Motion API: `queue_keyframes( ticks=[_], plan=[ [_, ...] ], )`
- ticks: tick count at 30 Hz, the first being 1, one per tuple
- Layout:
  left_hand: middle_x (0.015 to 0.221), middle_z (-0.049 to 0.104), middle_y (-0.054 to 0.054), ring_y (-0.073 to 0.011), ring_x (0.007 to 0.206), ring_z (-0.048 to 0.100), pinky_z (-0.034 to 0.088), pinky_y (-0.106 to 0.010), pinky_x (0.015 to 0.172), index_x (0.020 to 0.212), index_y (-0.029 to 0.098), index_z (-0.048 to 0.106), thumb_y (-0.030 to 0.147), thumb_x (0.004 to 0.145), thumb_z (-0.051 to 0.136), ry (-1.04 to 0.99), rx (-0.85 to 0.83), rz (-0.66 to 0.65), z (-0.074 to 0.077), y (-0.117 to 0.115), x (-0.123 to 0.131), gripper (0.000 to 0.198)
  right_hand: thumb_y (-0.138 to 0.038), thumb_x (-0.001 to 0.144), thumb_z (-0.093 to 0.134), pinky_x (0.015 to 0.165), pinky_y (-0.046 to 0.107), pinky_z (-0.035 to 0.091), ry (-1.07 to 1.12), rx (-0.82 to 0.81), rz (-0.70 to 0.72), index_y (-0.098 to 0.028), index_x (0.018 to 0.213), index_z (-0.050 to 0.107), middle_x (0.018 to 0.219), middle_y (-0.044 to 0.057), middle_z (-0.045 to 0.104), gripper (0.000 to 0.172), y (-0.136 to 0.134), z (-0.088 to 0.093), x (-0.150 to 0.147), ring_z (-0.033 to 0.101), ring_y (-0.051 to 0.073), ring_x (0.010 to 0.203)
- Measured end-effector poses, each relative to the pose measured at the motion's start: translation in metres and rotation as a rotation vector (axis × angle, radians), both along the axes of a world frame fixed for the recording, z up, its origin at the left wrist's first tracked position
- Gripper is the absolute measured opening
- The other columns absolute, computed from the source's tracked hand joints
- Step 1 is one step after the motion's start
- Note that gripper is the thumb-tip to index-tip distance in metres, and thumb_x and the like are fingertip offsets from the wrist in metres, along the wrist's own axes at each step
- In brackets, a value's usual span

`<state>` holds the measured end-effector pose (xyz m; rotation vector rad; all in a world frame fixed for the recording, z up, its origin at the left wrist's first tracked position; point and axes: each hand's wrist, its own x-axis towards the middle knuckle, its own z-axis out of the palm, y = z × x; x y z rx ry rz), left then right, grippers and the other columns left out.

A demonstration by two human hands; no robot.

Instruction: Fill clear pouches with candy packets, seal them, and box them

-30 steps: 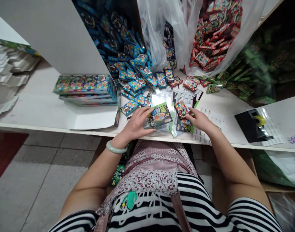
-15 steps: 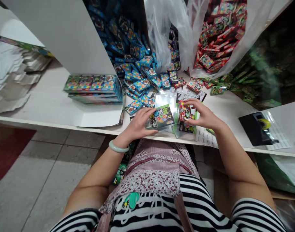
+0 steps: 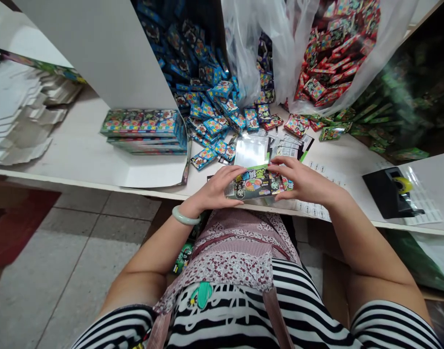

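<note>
My left hand (image 3: 222, 188) grips the left end of a dark printed packet (image 3: 254, 183) with a green top edge and bright lettering, held level at the table's front edge. My right hand (image 3: 300, 180) has thumb and fingers closed around small red candy-style boxes (image 3: 276, 184) at the packet's right end. The boxes touch or partly enter that end; the fingers hide which. Just behind lie clear plastic and dark-edged flat packets (image 3: 253, 149). Loose blue boxes (image 3: 203, 158) lie beyond my left hand.
Stacked box rows (image 3: 142, 123) stand inside a white carton on the left. Heaps of blue boxes (image 3: 214, 123), bagged red boxes (image 3: 327, 72) and green boxes (image 3: 371, 114) fill the back. A black tape dispenser (image 3: 385, 194) and a sticker sheet (image 3: 312, 210) are at right.
My right hand has moved the red boxes left and down against the packet's right end. My left hand has shifted slightly right with the packet. The view has shifted a little.
</note>
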<state>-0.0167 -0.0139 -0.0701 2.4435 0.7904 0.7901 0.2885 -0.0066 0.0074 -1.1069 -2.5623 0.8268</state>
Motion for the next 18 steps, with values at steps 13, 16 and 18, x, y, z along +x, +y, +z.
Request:
queue_keyframes(
  ticks=[13, 16, 18],
  plan=[
    [0.141, 0.054, -0.016, -0.0325, 0.129, 0.054, 0.048, -0.054, 0.109, 0.153, 0.024, 0.034, 0.051, 0.079, 0.078, -0.020, 0.082, 0.125, -0.005, 0.001, 0.006, 0.090, -0.040, 0.094, 0.056, 0.121, 0.063, 0.027, 0.360, -0.090, -0.332, -0.031, 0.129, 0.057, 0.131, 0.007, 0.068, 0.037, -0.022, -0.037, -0.025, 0.053, 0.031, 0.137],
    [0.143, 0.052, -0.016, -0.0332, 0.130, 0.053, 0.047, -0.056, 0.109, 0.153, 0.024, 0.035, 0.054, 0.080, 0.077, 0.011, 0.098, 0.164, -0.008, 0.003, -0.003, 0.089, -0.043, 0.094, 0.052, 0.106, 0.052, 0.048, 0.610, -0.082, -0.598, -0.026, 0.121, 0.060, 0.098, 0.006, 0.074, 0.032, 0.019, -0.051, -0.019, 0.070, 0.025, 0.106],
    [0.142, 0.052, -0.016, -0.0339, 0.130, 0.054, 0.046, -0.057, 0.109, 0.153, 0.025, 0.036, 0.056, 0.079, 0.077, 0.037, 0.126, 0.185, -0.007, 0.004, -0.010, 0.089, -0.041, 0.089, 0.057, 0.097, 0.046, 0.053, 0.637, -0.045, -0.725, -0.024, 0.110, 0.064, 0.089, 0.004, 0.073, 0.027, 0.062, -0.061, -0.018, 0.071, 0.023, 0.092]
  ],
)
